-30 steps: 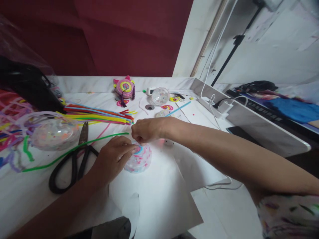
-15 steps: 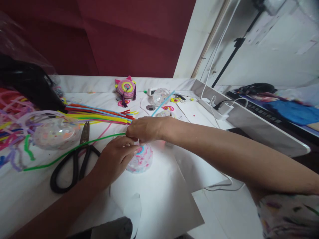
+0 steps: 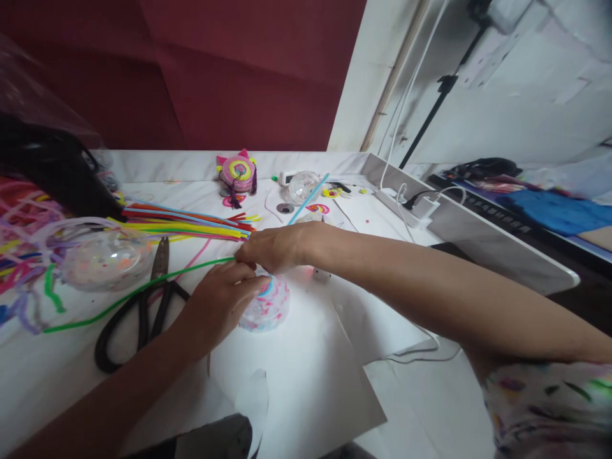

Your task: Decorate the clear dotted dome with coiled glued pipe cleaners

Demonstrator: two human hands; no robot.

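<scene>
A clear dome with pink flecks (image 3: 268, 312) sits on white paper, a blue coil (image 3: 266, 287) at its top. My left hand (image 3: 222, 290) is closed at the dome's upper left, its thumb across the top by the coil. Pressed against it from above, my right hand (image 3: 270, 247) has its fingers closed on the end of a long green pipe cleaner (image 3: 129, 297). That pipe cleaner trails left over black-handled pliers (image 3: 143, 319). Both sets of fingertips are partly hidden.
Bundled coloured pipe cleaners (image 3: 191, 223) lie behind my hands, with another clear dome (image 3: 108, 258) at left. Farther back stands a pink and yellow tasselled ornament (image 3: 239, 172). A power strip (image 3: 406, 207) with cables runs along the right divider (image 3: 478, 223).
The whole view has shifted slightly. Both hands stay together at the dome, with only a slight change in the fingers.
</scene>
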